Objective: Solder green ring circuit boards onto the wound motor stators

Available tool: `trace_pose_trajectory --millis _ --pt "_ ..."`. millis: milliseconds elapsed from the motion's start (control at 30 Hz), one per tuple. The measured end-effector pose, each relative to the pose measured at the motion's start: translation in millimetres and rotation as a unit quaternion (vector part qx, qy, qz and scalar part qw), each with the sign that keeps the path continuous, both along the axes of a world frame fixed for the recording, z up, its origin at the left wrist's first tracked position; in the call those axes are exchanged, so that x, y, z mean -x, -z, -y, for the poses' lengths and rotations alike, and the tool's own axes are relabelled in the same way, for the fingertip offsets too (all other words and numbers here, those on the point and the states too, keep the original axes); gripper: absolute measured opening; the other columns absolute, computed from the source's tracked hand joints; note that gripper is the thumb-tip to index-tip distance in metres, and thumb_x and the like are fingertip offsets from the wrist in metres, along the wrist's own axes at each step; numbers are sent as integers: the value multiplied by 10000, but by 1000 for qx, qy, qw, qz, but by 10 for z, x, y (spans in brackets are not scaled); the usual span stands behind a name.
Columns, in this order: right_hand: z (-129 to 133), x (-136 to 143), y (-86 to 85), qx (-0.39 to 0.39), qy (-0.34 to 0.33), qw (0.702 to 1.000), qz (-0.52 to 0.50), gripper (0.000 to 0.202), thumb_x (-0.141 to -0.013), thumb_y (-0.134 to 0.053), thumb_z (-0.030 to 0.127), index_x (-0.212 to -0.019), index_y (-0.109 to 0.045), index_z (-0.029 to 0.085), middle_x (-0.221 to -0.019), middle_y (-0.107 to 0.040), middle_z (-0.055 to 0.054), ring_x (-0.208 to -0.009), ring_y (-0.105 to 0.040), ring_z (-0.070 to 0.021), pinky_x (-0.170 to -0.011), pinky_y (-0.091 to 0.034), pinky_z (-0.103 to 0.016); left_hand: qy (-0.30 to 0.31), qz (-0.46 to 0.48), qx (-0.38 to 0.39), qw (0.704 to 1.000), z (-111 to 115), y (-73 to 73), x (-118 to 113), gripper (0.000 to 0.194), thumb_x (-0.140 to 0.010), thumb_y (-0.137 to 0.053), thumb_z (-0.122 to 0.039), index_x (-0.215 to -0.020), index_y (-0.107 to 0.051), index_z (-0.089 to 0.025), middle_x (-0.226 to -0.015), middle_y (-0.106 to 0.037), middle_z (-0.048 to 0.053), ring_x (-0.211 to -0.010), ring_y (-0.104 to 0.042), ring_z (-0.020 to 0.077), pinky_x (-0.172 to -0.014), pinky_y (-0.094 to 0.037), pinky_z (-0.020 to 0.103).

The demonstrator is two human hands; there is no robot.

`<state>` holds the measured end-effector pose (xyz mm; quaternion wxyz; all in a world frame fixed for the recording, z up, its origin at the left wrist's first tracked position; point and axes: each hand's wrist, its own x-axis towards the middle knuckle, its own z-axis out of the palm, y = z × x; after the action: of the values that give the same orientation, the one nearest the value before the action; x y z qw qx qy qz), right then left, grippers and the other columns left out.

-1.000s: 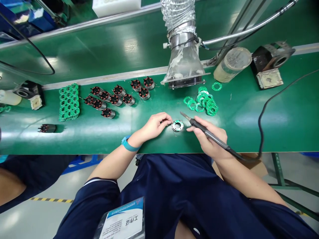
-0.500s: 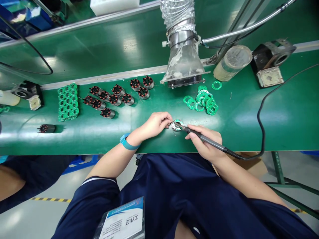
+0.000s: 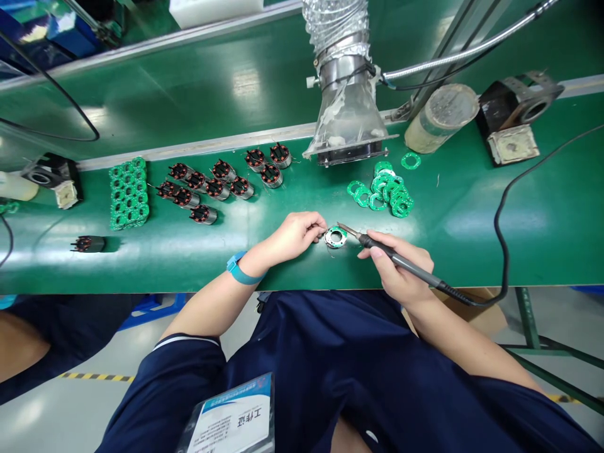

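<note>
Head view: the left hand (image 3: 297, 234) pinches narrowly at the left edge of a ring board (image 3: 344, 238), its grip unclear; the right hand (image 3: 401, 283) holds a soldering iron (image 3: 399, 260), tip at the far-right rim. This piece appears partway done, with loose green rings (image 3: 401, 206) waiting farther right and wound cores (image 3: 218, 189) unboarded at far left.

A badge (image 3: 226, 425) on the dark blue shirt (image 3: 302, 340) says 工作证 in black on white. Those letters look upside down. Its other words, small ones, are too tiny to read.
</note>
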<state>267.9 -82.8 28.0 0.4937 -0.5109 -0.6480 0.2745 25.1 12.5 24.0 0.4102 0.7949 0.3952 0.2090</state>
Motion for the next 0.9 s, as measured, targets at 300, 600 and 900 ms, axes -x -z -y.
trace_pose_trajectory --millis 300,600,900 --pt "-67 -16 24 24 -27 999 13 449 -994 -621 315 -1439 -587 262 -1032 -817 -54 -984 -783 -246 -942 -632 -425 3 -1 10 1000 -14 -14 2 135 -940 -540 -128 -884 -651 -179 -730 -678 1 -677 -638 130 -683 -478 252" --pt "-351 27 196 12 -145 986 83 407 -982 -620 273 -1389 -605 288 -1321 -703 -95 -1218 -672 -260 -1062 -558 -457 -18 82 227 970 -32 9 14 141 -942 -652 -282 -1017 -614 -169 -697 -675 5 -619 -688 134 -582 -529 233" --pt "-454 69 317 34 -194 977 80 518 -920 -683 254 -1424 -568 289 -1334 -669 -107 -1211 -668 -266 -1060 -555 -455 -88 101 511 849 -130 11 3 369 -848 -784 -451 -721 -643 -135 -563 -661 62 -434 -626 128 -366 -426 185"
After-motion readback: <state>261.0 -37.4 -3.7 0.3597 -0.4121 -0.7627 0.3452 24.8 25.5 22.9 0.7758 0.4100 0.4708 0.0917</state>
